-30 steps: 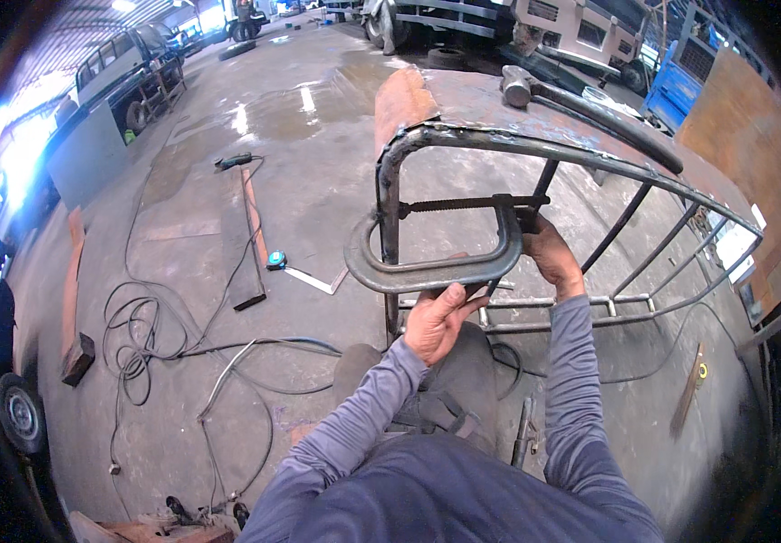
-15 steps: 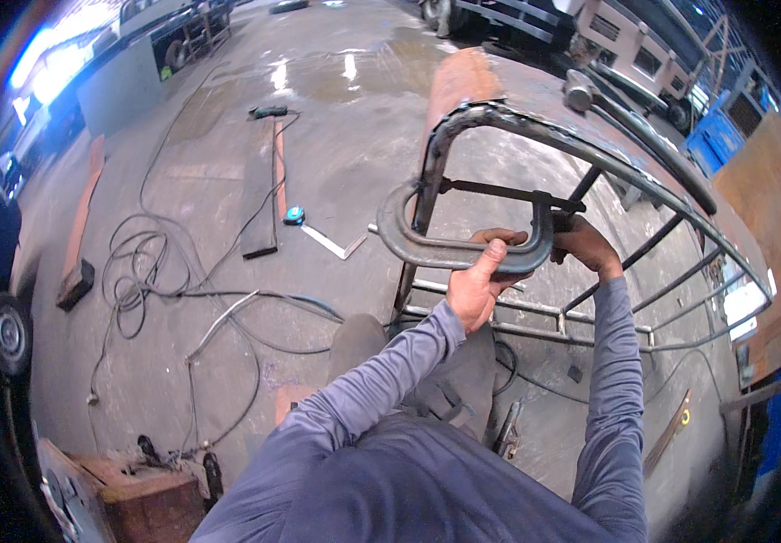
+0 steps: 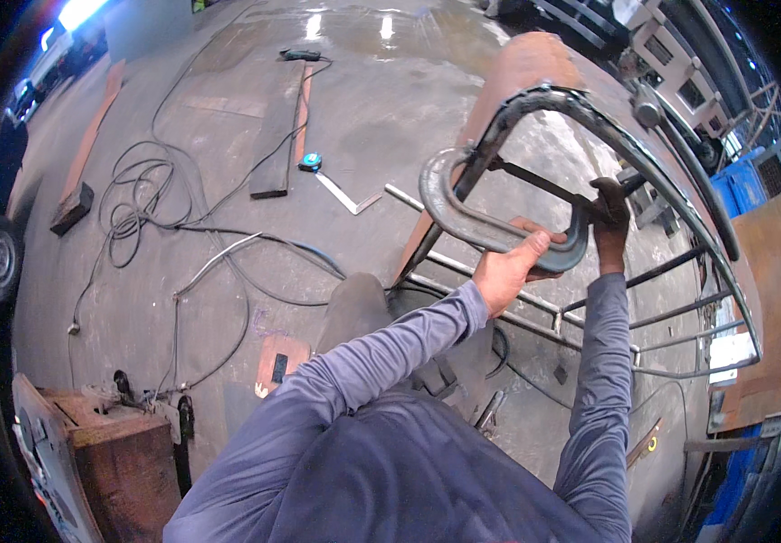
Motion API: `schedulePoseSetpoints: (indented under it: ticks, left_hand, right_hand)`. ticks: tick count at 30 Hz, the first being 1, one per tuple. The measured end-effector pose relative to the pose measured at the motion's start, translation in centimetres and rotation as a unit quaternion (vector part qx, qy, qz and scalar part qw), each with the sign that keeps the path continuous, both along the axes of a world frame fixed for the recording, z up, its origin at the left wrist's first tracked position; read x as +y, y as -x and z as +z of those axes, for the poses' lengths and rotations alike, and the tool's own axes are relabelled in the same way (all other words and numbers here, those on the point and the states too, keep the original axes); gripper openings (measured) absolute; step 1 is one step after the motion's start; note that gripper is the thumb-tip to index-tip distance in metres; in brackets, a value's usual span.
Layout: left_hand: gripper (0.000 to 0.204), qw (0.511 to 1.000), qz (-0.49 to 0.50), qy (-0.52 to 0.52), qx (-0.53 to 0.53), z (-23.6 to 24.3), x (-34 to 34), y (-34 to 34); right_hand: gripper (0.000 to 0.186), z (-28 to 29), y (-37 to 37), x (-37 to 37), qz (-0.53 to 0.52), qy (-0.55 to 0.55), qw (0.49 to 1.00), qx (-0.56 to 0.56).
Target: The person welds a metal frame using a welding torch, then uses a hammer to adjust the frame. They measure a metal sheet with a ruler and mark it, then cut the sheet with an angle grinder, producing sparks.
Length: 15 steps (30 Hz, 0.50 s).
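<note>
A large grey C-clamp sits around the near left edge of a welded metal frame that carries a curved rusty sheet. My left hand is closed around the lower part of the clamp's body, thumb on top. At the clamp's right end, my right hand has its fingers wrapped at the outer end of the dark screw. The screw reaches left toward the frame's edge; whether its tip presses on the metal I cannot tell. Part of the right hand's grip is hidden.
A hammer rests on the frame's far side. Left on the floor are a tape measure, a metal square, a dark beam, a power tool and coiled cable. A rusty box stands at lower left.
The view has shifted, so the frame and clamp appear farther right. My right hand has turned upward at the screw's end; my left hand keeps its hold on the clamp.
</note>
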<state>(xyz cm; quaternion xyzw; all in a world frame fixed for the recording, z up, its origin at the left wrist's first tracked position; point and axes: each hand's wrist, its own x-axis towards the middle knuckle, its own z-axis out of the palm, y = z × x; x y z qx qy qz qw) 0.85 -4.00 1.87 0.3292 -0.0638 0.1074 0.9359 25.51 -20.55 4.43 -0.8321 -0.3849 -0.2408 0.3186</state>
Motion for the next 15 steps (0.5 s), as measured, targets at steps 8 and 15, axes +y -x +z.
schedulePoseSetpoints:
  ticks: [8,15]
  left_hand:
    - [0.022,0.995,0.014,-0.091,-0.043,-2.0,1.6,-0.9]
    - [0.03,0.977,0.027,-0.199,-0.066,-3.1,3.4,-0.7]
  right_hand:
    - [0.045,2.6,2.0,-2.4,0.22,-0.25,0.757,0.562]
    - [0.012,4.3,4.5,-2.4,0.154,-0.226,0.859,0.432]
